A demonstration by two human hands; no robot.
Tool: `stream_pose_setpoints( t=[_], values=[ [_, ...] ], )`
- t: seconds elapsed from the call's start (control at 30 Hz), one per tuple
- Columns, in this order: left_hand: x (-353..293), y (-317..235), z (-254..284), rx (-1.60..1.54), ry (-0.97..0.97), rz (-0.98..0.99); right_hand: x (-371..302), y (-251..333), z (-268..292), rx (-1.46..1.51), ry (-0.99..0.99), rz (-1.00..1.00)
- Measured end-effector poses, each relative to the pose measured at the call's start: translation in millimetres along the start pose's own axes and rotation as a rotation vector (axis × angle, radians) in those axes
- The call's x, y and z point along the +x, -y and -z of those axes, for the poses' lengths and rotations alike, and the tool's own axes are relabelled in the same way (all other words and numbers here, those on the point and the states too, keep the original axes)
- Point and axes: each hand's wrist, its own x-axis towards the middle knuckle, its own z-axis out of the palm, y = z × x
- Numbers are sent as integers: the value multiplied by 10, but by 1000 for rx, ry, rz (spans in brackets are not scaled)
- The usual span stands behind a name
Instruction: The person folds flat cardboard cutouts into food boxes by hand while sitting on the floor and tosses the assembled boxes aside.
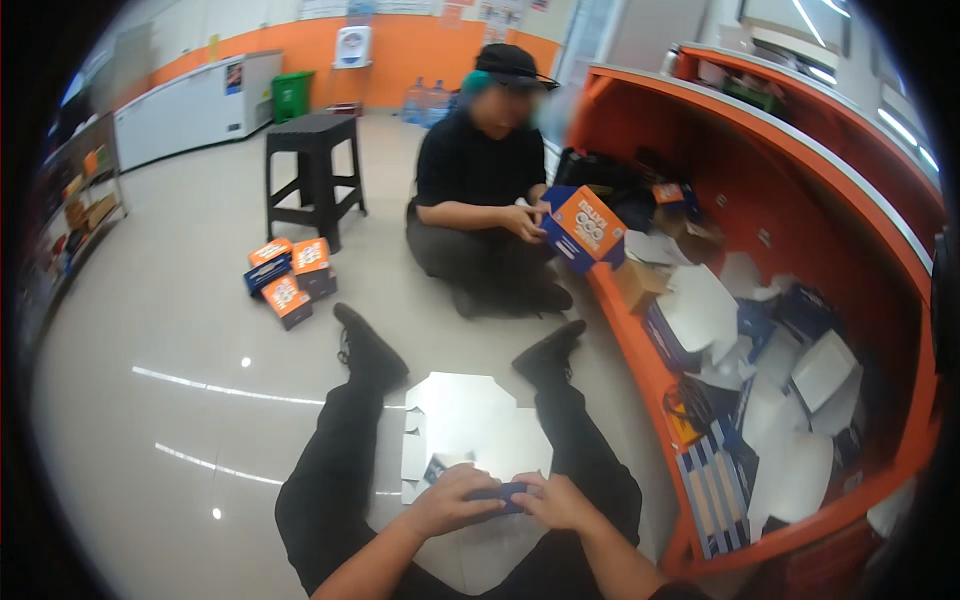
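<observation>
Glossy pale tiled floor [180, 420], lamps mirrored in it; we sit on it, legs spread in a V, so the work lies between them. To our right the orange counter [800, 200] curves round; its low open shelf is heaped with flat carton blanks [790, 480], white inside, blue and orange outside, within arm's reach.

Across from us a seated co-worker [480, 190] holds an assembled orange-and-blue box [585, 228] in both hands. Three finished boxes [290, 275] cluster on the floor by a black plastic stool [312, 170], set clear of the work.

Between our knees lies an unfolded white blank [470, 425], thin card with notched flaps, flat on the floor. Our left hand [455, 497] and right hand [560, 500] meet at its near edge, fingers curled shut, pinching a dark blue flap [503, 491], seemingly to crease it.
</observation>
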Motion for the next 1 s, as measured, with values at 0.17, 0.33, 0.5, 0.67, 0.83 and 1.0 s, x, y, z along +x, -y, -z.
stream_pose_setpoints(
  t=[0.17,0.33,0.5,0.67,0.83,1.0],
  values=[
    [-250,17,106,249,-130,327,225,66,1080,256,248,-218],
    [-213,194,97,37,-190,588,16,370,2946,457,-952,194],
    [-393,330,107,65,365,777,222,365,2512,121,-610,-91],
    [-758,590,-132,360,571,1052,822,-710,766,-164,8,41],
    [-1021,815,-225,378,596,1491,1095,-1234,-726,-518,61,-369],
    [-914,738,-288,263,665,1513,953,-1059,-1014,-310,78,-339]
  ],
)
